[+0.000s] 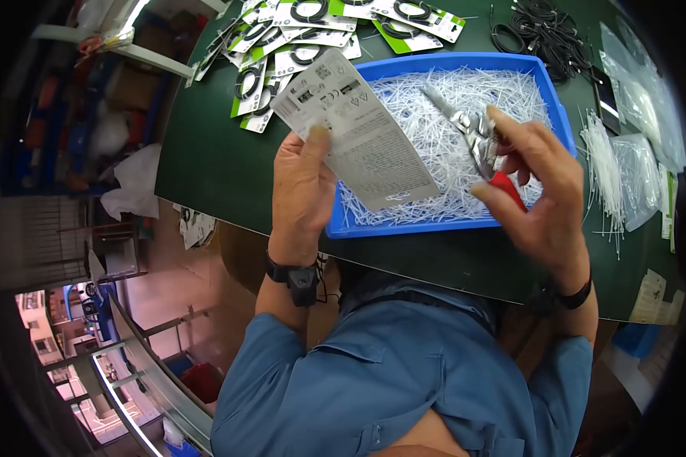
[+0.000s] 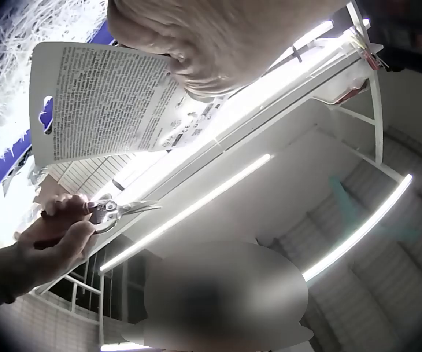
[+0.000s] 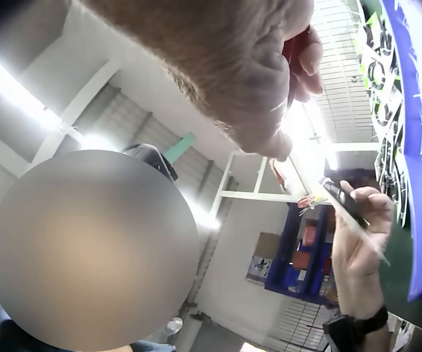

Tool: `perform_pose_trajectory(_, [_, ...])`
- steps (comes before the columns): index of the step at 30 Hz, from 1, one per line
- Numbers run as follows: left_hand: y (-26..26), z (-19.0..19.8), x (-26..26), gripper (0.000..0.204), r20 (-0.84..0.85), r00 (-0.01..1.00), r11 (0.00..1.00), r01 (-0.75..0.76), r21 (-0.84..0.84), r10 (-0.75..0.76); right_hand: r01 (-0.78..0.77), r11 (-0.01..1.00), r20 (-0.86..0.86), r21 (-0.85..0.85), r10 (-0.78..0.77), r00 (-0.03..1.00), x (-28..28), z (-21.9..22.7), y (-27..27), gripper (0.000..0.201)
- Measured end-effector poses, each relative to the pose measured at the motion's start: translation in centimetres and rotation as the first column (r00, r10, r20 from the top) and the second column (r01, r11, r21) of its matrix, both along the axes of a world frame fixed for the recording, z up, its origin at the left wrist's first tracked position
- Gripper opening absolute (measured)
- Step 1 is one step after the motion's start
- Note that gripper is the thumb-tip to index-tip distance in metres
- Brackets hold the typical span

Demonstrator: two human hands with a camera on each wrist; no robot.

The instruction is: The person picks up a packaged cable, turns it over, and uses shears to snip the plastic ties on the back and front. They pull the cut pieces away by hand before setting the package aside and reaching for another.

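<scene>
My left hand pinches a printed packaging card along its left side, thumb on top. The card's text side faces up, tilted over the left part of a blue tray. In the right wrist view, a black coil shows against the card's other side. My right hand grips red-handled snips over the tray's right part. Their metal blades point away and to the left, apart from the card. In the left wrist view the blades stand spread. Thin white plastic strips fill the tray.
Carded black cables lie heaped at the table's back left. Loose black cables are at the back right. Right of the tray lie a bundle of white ties, clear plastic bags and a dark flat device.
</scene>
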State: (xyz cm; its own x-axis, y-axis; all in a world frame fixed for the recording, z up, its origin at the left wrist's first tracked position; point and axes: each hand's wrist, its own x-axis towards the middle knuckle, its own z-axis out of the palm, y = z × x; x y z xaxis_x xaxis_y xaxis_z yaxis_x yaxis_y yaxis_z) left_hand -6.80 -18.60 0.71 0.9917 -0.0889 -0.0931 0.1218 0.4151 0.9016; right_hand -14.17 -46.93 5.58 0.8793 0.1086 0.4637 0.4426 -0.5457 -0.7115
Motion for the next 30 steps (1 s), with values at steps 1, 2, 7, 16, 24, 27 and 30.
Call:
perform_pose_trajectory(1, [0.3, 0.2, 0.3, 0.036, 0.004, 1.0, 1.0, -0.01, 0.01, 0.01, -0.01, 1.0, 0.004, 0.01, 0.01, 1.0, 0.3, 0.9, 0.2, 0.073])
perform_pose_trajectory(2, [0.5, 0.3, 0.5, 0.034, -0.02, 1.0, 0.995, 0.005, -0.099, -0.007, -0.012, 1.0, 0.015, -0.002, 0.012, 1.0, 0.6, 1.8, 0.5, 0.073])
perform_pose_trajectory(7, [1.7, -3.5, 3.5, 0.032, 0.221, 0.924, 0.752, 0.383, -0.535, -0.314, -0.119, 0.992, 0.021, -0.03, 0.119, 0.993, 1.6, 2.6, 2.9, 0.073])
perform_pose_trajectory(16, [0.0, -3.5, 3.2, 0.034, 0.387, 0.749, 0.52, 0.656, -0.548, -0.538, -0.261, 0.955, -0.137, -0.143, 0.242, 0.96, 0.5, 0.7, 4.5, 0.072])
perform_pose_trajectory(24, [-0.4, -2.1, 3.4, 0.039, 0.373, 0.706, 0.578, 0.708, -0.407, -0.602, -0.227, 0.966, -0.133, -0.122, 0.21, 0.969, 0.7, 0.4, 4.4, 0.073])
perform_pose_trajectory(27, [-0.7, -1.6, 2.9, 0.042, 0.337, 0.721, 0.606, 0.692, -0.392, -0.605, -0.212, 0.97, -0.115, -0.118, 0.198, 0.973, 0.8, 0.2, 4.3, 0.073])
perform_pose_trajectory(30, [-0.9, -0.9, 2.3, 0.044, 0.286, 0.738, 0.63, 0.672, -0.389, -0.611, -0.205, 0.972, -0.104, -0.116, 0.193, 0.976, 0.8, 0.1, 4.2, 0.072])
